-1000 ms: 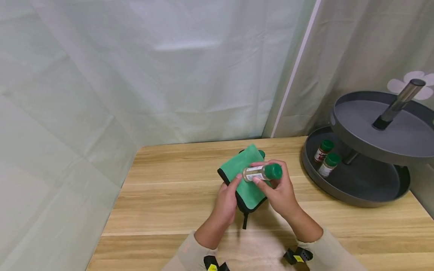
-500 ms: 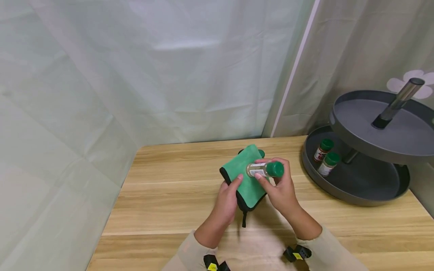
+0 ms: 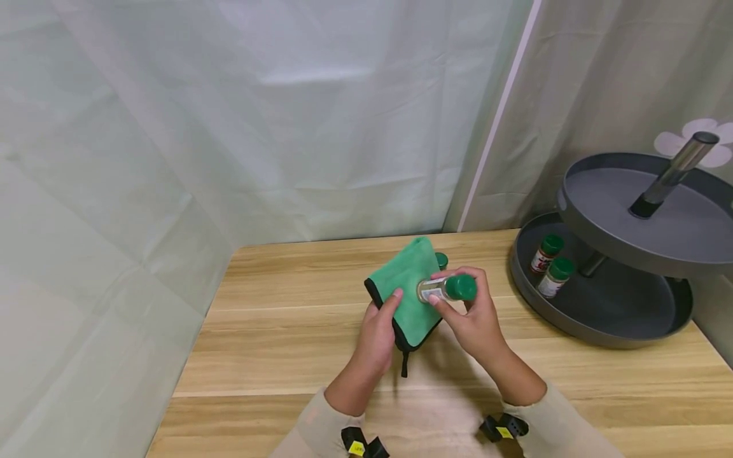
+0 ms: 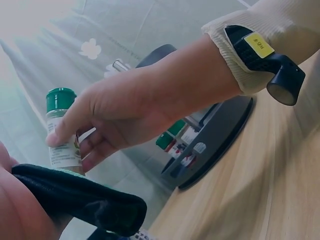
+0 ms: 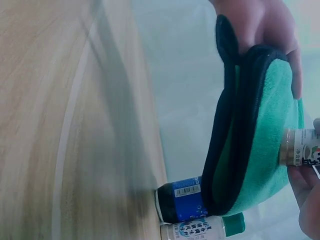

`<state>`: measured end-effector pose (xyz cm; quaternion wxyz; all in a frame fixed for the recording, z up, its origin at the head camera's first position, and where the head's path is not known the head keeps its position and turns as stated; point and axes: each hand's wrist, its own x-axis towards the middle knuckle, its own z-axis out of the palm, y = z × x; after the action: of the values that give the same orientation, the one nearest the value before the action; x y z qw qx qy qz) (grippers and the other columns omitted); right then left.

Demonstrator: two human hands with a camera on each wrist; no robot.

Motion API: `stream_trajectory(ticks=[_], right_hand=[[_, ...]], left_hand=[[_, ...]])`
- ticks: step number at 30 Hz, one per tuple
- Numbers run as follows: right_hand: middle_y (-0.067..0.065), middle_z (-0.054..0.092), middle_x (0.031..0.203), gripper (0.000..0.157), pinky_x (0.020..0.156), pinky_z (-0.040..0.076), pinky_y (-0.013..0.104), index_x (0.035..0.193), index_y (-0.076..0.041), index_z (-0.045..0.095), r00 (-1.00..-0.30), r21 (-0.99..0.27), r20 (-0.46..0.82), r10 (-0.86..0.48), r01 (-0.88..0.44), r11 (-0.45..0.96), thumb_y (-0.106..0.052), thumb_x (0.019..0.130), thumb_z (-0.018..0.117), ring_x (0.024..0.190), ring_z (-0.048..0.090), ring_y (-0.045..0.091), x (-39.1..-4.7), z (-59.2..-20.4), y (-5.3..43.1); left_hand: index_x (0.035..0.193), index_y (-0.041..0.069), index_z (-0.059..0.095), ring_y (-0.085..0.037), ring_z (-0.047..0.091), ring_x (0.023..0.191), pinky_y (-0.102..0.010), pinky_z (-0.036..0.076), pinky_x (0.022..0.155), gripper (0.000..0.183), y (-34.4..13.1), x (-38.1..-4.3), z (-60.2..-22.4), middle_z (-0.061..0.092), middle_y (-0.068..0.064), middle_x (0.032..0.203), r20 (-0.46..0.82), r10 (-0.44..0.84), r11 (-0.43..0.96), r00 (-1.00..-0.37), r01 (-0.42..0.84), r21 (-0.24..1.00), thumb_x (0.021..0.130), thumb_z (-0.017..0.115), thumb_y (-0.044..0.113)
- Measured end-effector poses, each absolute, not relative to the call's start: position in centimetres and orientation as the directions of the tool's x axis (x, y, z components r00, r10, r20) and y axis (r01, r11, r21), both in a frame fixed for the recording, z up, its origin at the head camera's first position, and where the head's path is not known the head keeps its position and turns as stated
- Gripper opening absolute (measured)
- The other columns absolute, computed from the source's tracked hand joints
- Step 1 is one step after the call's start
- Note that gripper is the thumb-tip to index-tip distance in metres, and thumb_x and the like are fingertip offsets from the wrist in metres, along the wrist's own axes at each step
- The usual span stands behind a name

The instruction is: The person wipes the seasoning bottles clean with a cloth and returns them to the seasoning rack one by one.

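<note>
My left hand [image 3: 375,337] grips a folded green cloth [image 3: 408,270] with black edging and a loop, thumb on top. In my right hand [image 3: 478,324] I pinch a small spice jar [image 3: 460,287] by its sides, its green cap pointing right. The jar's base meets the cloth's green face, as the right wrist view shows beside the cloth [image 5: 270,130]. Printed white labels wrap the jar [image 4: 64,150] in the left wrist view. The cloth hides most of my left fingers.
Behind the cloth stand a dark bottle with a blue label [image 5: 187,200] and another green-capped jar [image 5: 200,229]. On the right, a two-tier grey round stand [image 3: 618,337] holds two green-capped jars [image 3: 554,278] on its lower tier. Curtains border the wooden table [image 3: 275,356].
The cloth and my left hand have shifted slightly left, and the cloth's top corner has risen, covering the dark bottle behind it. The jar sits slightly right of its place one second ago.
</note>
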<state>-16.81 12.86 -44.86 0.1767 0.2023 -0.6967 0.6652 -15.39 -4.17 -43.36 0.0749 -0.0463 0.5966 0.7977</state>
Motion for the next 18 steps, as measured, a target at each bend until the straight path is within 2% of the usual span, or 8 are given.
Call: stream_trajectory(ticks=[5,11,18], right_hand=[[0.015,0.066,0.12,0.05,0.098,0.051,0.019,0.127,0.003,0.043,-0.876,-0.875,0.478,-0.064,-0.481,0.05,0.007,0.087,0.073,0.117,0.062,0.013,-16.37,-44.5,12.77],[0.015,0.067,0.118,0.05,0.089,0.054,0.021,0.127,0.003,0.045,-0.88,-0.88,0.473,-0.05,-0.475,0.018,0.01,0.086,0.072,0.11,0.065,0.013,-16.15,-44.34,12.71],[0.006,0.069,0.121,0.049,0.093,0.054,0.022,0.127,0.005,0.04,-0.878,-0.881,0.472,-0.083,-0.469,-0.056,0.011,0.088,0.07,0.113,0.067,0.015,-16.07,-44.27,12.68]], left_hand=[[0.146,0.006,0.045,-0.019,0.059,0.127,-0.037,0.048,0.11,0.054,-4.1,-15.33,-43.39,0.059,-0.013,0.142,-0.156,0.059,-0.276,-0.986,-0.166,0.947,0.103,0.054,0.038],[0.145,0.006,0.046,-0.018,0.059,0.126,-0.036,0.049,0.109,0.054,-4.05,-15.44,-43.65,0.059,-0.014,0.142,-0.14,0.086,-0.295,-0.986,-0.16,0.942,0.103,0.054,0.039],[0.143,0.004,0.049,-0.017,0.061,0.123,-0.035,0.05,0.107,0.055,-4.01,-15.37,-43.77,0.061,-0.014,0.14,-0.153,0.123,-0.277,-0.98,-0.182,0.943,0.104,0.051,0.042]])
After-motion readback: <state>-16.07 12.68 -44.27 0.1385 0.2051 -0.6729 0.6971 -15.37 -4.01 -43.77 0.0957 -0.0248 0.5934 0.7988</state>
